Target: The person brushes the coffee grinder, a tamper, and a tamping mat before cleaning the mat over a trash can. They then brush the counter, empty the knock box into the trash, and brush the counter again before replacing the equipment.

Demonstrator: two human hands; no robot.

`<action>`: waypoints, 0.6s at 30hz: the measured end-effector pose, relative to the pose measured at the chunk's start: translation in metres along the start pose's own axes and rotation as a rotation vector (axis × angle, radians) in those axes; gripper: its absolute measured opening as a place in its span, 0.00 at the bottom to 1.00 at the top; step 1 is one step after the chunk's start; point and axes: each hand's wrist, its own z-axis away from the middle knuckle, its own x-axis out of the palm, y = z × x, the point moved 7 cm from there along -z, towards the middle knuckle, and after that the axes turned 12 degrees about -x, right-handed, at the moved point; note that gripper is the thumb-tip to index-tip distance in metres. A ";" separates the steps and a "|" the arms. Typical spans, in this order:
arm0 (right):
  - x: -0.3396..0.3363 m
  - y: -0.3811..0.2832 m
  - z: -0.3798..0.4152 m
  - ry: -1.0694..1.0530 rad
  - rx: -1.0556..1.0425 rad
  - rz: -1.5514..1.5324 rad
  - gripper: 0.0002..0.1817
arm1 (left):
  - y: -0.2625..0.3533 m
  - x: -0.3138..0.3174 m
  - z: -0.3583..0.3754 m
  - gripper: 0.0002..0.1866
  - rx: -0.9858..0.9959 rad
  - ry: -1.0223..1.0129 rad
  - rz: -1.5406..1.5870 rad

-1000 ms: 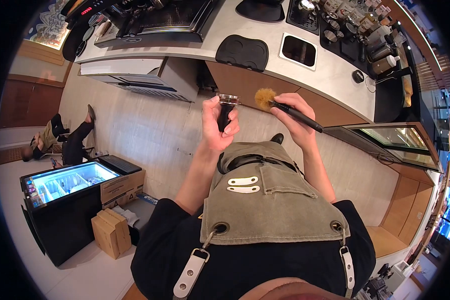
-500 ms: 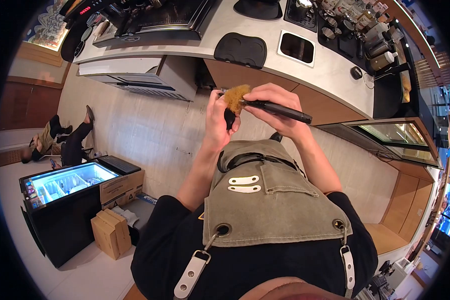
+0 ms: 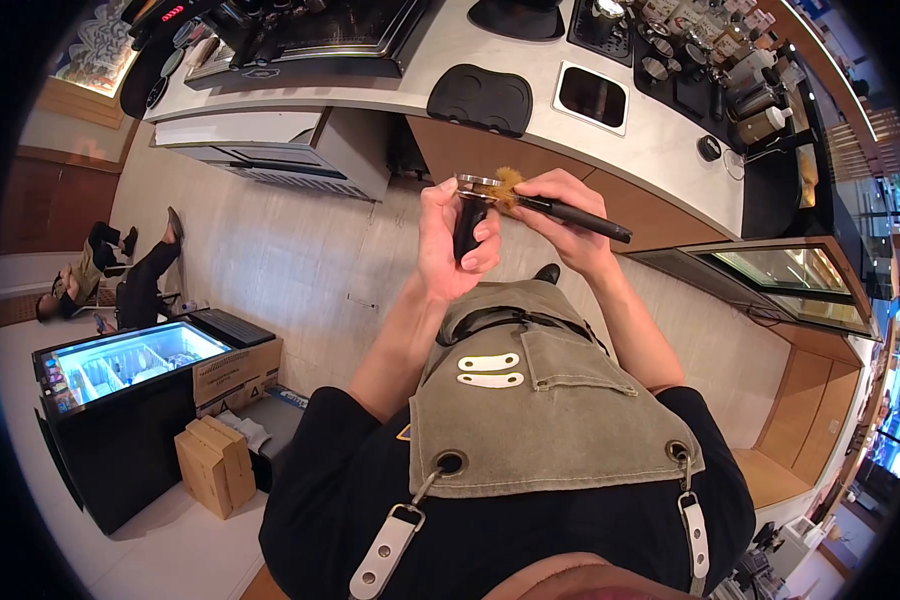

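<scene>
Steel-rimmed and black-handled, the portafilter (image 3: 467, 215) stands upright in your left hand (image 3: 453, 245), fingers wrapped tight around its handle. Whatever sits in its basket cannot be seen. Your right hand (image 3: 562, 222) pinches a black brush (image 3: 560, 210) just beside that grip, its tan bristles touching the shiny rim.

The white counter (image 3: 660, 150) bears a black tamping mat (image 3: 481, 99), bottles (image 3: 760, 120) and an espresso machine (image 3: 300, 35).
</scene>
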 end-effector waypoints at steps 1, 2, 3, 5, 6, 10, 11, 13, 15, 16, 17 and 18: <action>-0.001 -0.005 -0.002 -0.022 0.022 0.038 0.13 | -0.001 -0.002 -0.001 0.27 -0.007 0.008 0.005; -0.003 -0.007 -0.002 -0.042 0.046 0.077 0.12 | -0.002 -0.006 -0.002 0.29 0.000 0.009 -0.013; 0.002 -0.001 0.001 -0.210 0.107 0.252 0.12 | -0.003 -0.014 -0.004 0.31 0.005 0.010 -0.031; 0.000 0.019 0.009 -0.544 0.230 0.601 0.12 | -0.007 -0.013 -0.004 0.34 0.005 -0.014 -0.027; -0.006 0.030 0.020 -0.577 0.331 0.636 0.11 | -0.011 -0.010 0.000 0.35 -0.012 -0.039 -0.010; -0.028 0.062 0.053 -0.552 0.548 0.629 0.12 | -0.001 -0.001 0.006 0.39 -0.039 -0.197 0.073; -0.029 0.060 0.055 -0.527 0.583 0.595 0.12 | 0.001 0.000 0.009 0.40 -0.044 -0.195 0.094; -0.029 0.057 0.059 -0.469 0.628 0.531 0.12 | 0.002 0.003 0.011 0.40 -0.041 -0.230 0.108; -0.024 0.055 0.065 -0.414 0.649 0.466 0.12 | 0.005 0.007 0.015 0.40 -0.038 -0.256 0.113; -0.021 0.054 0.068 -0.392 0.634 0.449 0.12 | 0.005 0.009 0.017 0.41 -0.042 -0.263 0.111; -0.018 0.053 0.071 -0.369 0.620 0.433 0.13 | 0.006 0.012 0.019 0.41 -0.047 -0.272 0.109; -0.016 0.051 0.074 -0.346 0.606 0.418 0.13 | 0.007 0.012 0.020 0.40 -0.038 -0.253 0.082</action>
